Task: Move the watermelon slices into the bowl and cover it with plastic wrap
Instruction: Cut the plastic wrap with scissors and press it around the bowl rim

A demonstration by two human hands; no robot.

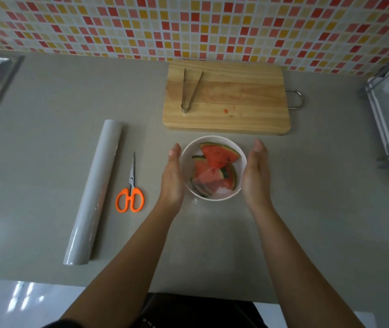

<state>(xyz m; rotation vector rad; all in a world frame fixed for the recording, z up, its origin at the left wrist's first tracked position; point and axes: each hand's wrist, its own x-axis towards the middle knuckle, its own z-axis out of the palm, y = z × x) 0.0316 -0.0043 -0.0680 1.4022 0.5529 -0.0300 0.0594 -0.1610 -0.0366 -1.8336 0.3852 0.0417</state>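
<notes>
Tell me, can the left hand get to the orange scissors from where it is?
Probably yes. The left hand is open beside the bowl, and the scissors lie flat on the counter just to its left. Only bare counter shows between them, so nothing looks in the way.
</notes>
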